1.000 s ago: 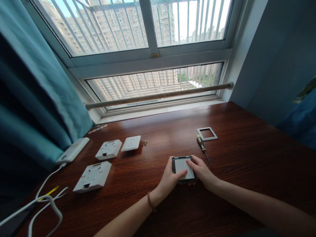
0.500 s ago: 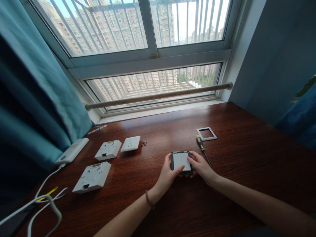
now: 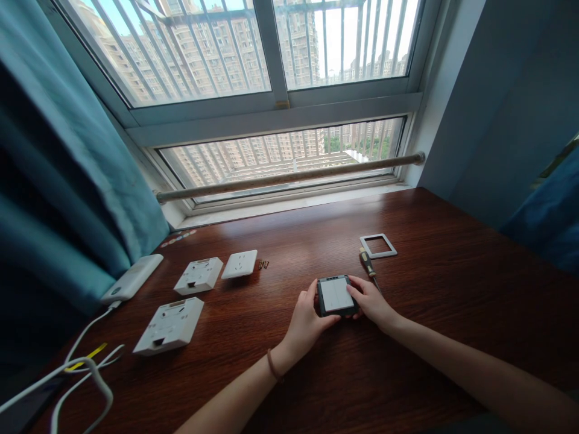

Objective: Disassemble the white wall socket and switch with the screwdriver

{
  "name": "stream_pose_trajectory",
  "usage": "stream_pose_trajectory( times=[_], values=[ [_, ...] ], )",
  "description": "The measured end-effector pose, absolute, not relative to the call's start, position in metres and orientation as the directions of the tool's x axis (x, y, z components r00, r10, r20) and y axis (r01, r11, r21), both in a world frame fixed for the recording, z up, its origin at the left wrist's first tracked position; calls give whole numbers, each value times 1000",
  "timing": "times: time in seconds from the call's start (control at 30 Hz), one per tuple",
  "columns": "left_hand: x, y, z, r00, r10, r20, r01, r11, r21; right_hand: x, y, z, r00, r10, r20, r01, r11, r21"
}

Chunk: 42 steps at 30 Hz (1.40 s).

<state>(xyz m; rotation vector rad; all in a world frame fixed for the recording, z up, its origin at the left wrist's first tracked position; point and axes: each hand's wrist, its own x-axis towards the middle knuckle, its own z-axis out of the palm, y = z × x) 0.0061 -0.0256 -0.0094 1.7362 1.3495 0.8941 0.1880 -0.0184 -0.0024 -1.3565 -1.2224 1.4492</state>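
Note:
Between my hands is a wall switch (image 3: 335,294) with white rocker faces in a dark frame, held just over the table. My left hand (image 3: 307,313) grips its left side, with the thumb along the near edge. My right hand (image 3: 368,301) holds the right side, its thumb lying on the white face and its other fingers partly hidden beneath. Just beyond my right hand, a screwdriver (image 3: 367,263) with a dark and yellowish handle lies on the wood, its shaft partly covered by the hand. Past it lies a white square cover frame (image 3: 389,254).
On the left of the brown table (image 3: 289,241) are two white mounting boxes (image 3: 199,274), a white socket panel (image 3: 239,264) and several small screws (image 3: 263,264). A white power bank (image 3: 136,277) with a white cable (image 3: 88,322) sits near the curtain (image 3: 90,150). A window is behind.
The switch has shifted slightly right in my hands. My left thumb has slid off the white face to the near edge; my right hand has moved a little and covers more of the screwdriver shaft.

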Motion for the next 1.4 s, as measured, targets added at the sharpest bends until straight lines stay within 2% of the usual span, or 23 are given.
stream_pose_trajectory(
  times=[0.13, 0.27, 0.37, 0.43, 0.5, 0.57, 0.63, 0.87, 1.07, 1.1, 1.2, 1.27, 1.4],
  values=[
    [6, -24, -10, 182, 980, 84, 524, -168, 835, 189, -16, -3, -155, 962, -223, 138, -203, -969],
    [5, -22, -10, 194, 976, 101, 581, -197, 790, 192, -13, -5, -71, 975, -209, 271, -183, -945],
    [5, -21, -6, 223, 968, 114, 616, -231, 753, 201, -9, -1, -29, 997, -69, 471, -47, -881],
    [5, -20, -4, 231, 966, 119, 644, -243, 726, 212, -2, 6, -29, 994, 107, 628, 102, -771],
    [5, -20, -3, 237, 963, 125, 660, -254, 707, 228, 8, 14, -21, 965, 262, 774, 181, -606],
    [6, -20, -3, 235, 963, 134, 664, -259, 701, 248, 20, 19, 22, 946, 323, 888, 130, -441],
    [7, -21, -5, 213, 965, 153, 663, -257, 703, 269, 33, 19, 42, 954, 295, 948, 55, -314],
    [6, -21, -4, 149, 951, 270, 626, -302, 719, 318, 59, 4, -84, 978, 191, 950, 137, -280],
    [4, -18, -2, 173, 921, 349, 553, -384, 739, 300, 47, 17, -117, 952, 282, 941, 197, -275],
    [4, -17, -2, 178, 914, 363, 537, -400, 743, 291, 40, 21, -139, 940, 311, 932, 230, -280],
    [3, -16, -2, 199, 900, 387, 484, -434, 760, 255, 15, 29, -325, 846, 423, 823, 473, -314],
    [2, -15, -1, 221, 898, 380, 444, -439, 781, 232, -3, 29, -434, 785, 441, 737, 591, -328],
    [0, -14, -3, 260, 911, 319, 377, -400, 835, 207, -26, 24, -562, 702, 438, 650, 702, -291]
  ],
)
